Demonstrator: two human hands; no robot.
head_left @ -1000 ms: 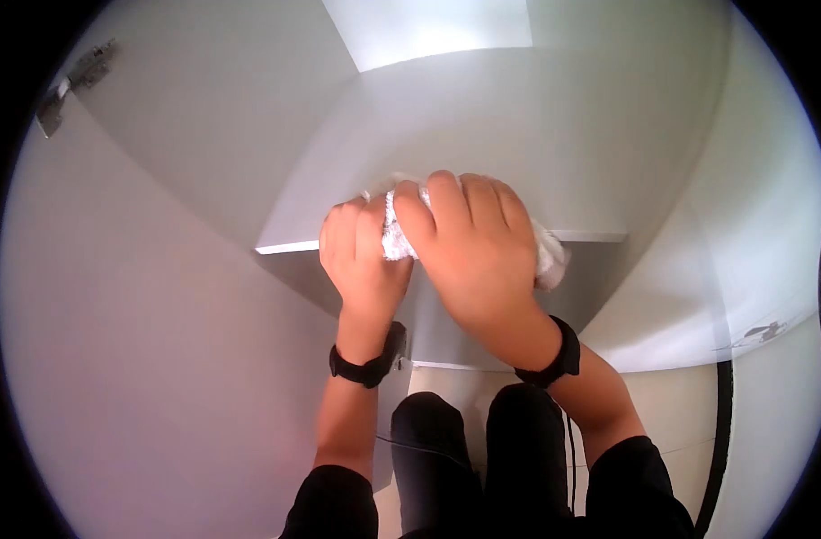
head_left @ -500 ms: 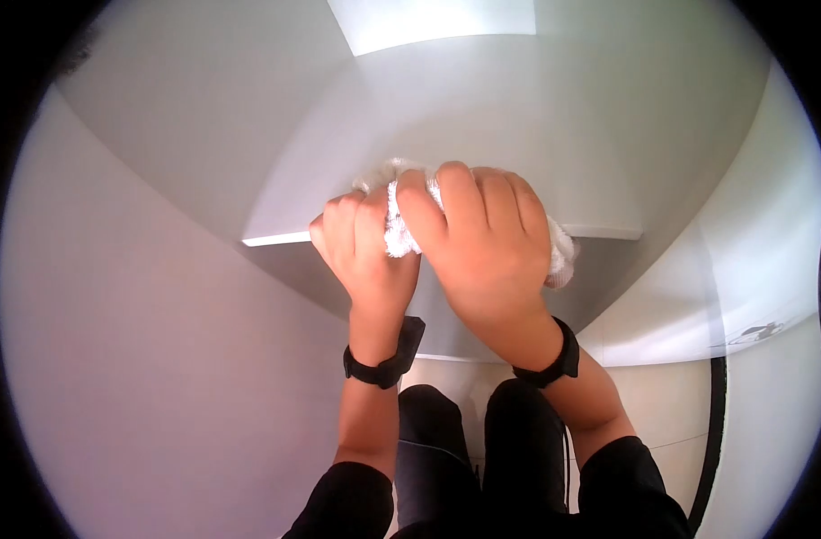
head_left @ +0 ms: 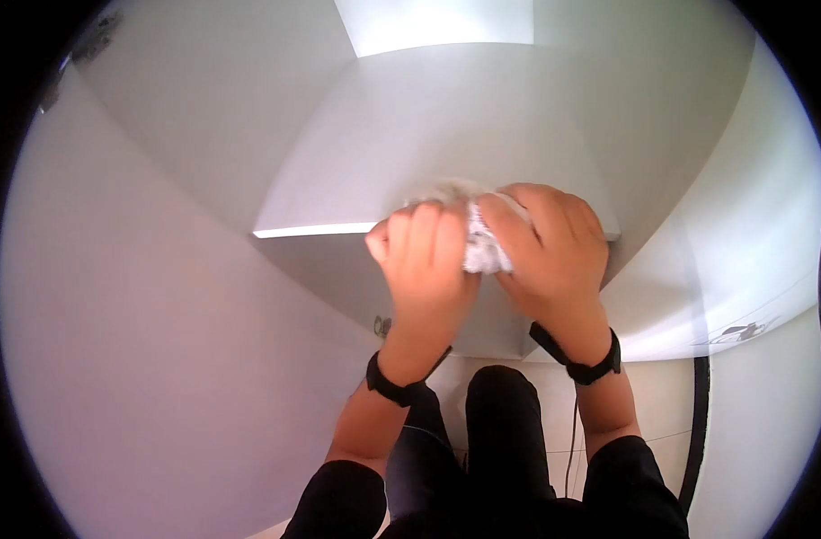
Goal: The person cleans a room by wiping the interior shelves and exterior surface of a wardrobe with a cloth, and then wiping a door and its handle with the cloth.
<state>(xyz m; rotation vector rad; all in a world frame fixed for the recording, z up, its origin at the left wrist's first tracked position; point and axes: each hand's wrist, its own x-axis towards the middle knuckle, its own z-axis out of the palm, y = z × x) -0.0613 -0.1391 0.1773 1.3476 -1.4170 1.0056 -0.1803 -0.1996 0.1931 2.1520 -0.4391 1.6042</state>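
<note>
Both our left hand (head_left: 426, 256) and right hand (head_left: 561, 251) shift rightward mid-frame, clenched around white terry cloth (head_left: 484, 250), exposing more shelf edge (head_left: 320, 231).

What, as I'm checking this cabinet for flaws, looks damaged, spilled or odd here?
Only the dark, irregular mark low on the white right-hand panel stands out, against its plain surface; whether dirt, damage or hardware, I can't tell. No spill shows.
</note>
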